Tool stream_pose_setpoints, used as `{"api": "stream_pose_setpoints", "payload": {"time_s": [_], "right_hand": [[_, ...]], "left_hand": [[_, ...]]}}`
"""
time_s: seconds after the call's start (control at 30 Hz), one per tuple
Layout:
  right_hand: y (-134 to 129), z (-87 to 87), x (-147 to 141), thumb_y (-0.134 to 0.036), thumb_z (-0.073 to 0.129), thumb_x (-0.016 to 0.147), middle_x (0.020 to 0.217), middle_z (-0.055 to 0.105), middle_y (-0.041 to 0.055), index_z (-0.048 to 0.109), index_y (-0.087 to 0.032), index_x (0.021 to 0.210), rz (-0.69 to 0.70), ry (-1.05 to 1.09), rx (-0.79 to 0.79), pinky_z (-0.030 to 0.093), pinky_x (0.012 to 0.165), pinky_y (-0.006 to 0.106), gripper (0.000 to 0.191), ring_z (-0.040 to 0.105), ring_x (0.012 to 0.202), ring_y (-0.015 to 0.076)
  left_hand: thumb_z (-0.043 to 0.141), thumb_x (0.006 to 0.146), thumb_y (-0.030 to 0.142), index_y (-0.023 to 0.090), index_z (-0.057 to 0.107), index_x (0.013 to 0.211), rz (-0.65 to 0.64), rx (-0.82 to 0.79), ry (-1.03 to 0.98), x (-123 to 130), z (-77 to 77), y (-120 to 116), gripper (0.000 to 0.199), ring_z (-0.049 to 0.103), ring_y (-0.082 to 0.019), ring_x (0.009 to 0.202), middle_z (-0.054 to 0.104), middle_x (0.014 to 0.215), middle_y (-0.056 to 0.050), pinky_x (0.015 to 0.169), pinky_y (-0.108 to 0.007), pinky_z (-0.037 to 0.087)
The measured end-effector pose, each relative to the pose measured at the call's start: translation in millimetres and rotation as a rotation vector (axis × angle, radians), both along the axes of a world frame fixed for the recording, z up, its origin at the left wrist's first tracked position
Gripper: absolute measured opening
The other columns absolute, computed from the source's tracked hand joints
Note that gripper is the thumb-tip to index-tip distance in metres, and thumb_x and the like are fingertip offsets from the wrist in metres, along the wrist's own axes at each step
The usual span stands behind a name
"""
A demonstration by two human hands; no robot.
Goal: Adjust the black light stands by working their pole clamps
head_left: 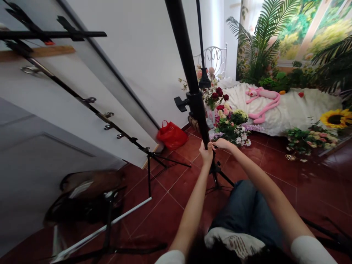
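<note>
Black metal light-stand pole (189,66), upright on spread black tripod legs (217,176), on dark red floor tiles (176,205). Left hand (206,152) and right hand (222,143) together, both clamped around the pole low down, just above the legs. Black knob clamp (181,104) higher up the pole. Beside the white wall (132,66), a glossy red plastic bag (172,135). Just past the hands, mixed pink and red roses with greenery (231,128), on the tiles. Farther off, a white rumpled cloth (297,110) bearing a pink plush panther (262,99); a yellow sunflower (337,118) at the cloth's edge. Left of the hands, a second tripod stand with silver pole (104,229).
</note>
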State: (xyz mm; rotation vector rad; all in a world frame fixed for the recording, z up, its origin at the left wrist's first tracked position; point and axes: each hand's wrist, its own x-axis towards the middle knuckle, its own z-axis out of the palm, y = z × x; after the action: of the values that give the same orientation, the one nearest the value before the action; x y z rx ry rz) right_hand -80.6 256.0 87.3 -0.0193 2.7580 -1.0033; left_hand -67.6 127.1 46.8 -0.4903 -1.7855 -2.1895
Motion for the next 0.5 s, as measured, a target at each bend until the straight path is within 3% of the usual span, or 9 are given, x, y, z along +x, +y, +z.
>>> {"api": "stream_pose_setpoints", "payload": {"time_s": [0.13,0.37,0.5], "right_hand": [[-1,-3.9,11,-0.036,0.040,0.100,0.050,0.042,-0.0006,0.057,-0.015,0.059,-0.041,0.017,-0.012,0.030,0.058,0.024,0.049,0.044,0.055,0.0121],[-12,-25.9,26,-0.043,0.034,0.101,0.056,0.049,-0.0011,0.055,-0.016,0.060,-0.105,0.284,-0.251,0.031,0.062,0.021,0.053,0.045,0.058,0.0106],[-9,-24.2,28,-0.041,0.034,0.102,0.058,0.051,0.0000,0.054,-0.016,0.060,-0.102,0.372,-0.198,0.032,0.064,0.022,0.052,0.046,0.059,0.0107]], "left_hand": [[0.057,0.079,0.074,0.018,0.056,0.081,0.005,0.004,-0.026,-1,-3.9,0,0.057,0.053,-0.009,0.045,0.054,0.050,0.005,0.052,-0.022,0.046],[0.057,0.078,0.076,0.018,0.055,0.079,0.004,0.006,-0.035,0,-2.2,0,0.058,0.054,-0.010,0.043,0.054,0.048,0.005,0.051,-0.022,0.046],[0.056,0.078,0.077,0.018,0.055,0.080,0.006,-0.021,-0.043,2,-0.6,-1,0.059,0.054,-0.010,0.043,0.054,0.049,0.005,0.051,-0.022,0.045]]}}
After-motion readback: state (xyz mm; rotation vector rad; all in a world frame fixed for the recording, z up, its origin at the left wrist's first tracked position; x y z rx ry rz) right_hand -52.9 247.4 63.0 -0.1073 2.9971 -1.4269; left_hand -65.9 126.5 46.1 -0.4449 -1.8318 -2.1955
